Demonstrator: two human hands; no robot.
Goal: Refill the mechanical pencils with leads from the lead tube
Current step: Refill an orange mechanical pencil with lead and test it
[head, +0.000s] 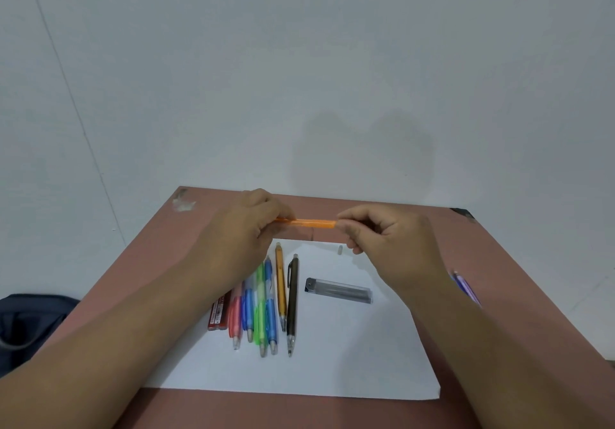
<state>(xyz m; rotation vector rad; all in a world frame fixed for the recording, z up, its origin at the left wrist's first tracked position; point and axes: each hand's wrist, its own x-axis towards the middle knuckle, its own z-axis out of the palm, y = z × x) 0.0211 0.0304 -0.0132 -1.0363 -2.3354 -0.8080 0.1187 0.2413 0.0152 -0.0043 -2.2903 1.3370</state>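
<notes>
An orange mechanical pencil (311, 223) is held level above the far part of the table. My left hand (248, 225) grips its left end, and my right hand (382, 239) pinches its right end with fingertips. Below, on a white sheet (349, 355), lie several pencils in a row: pink (235, 319), blue (271, 315), green (259, 312), orange (281, 287) and dark brown (293, 305). A clear grey lead tube (338, 290) lies to their right. A small pale cap (340, 249) sits on the sheet under my right hand.
A red lead case (219, 312) lies left of the pencil row, partly under my left forearm. Purple pencils (467, 287) rest on the brown table (499, 279) at the right. A dark bag (30, 325) sits off the table's left side. A white wall stands behind.
</notes>
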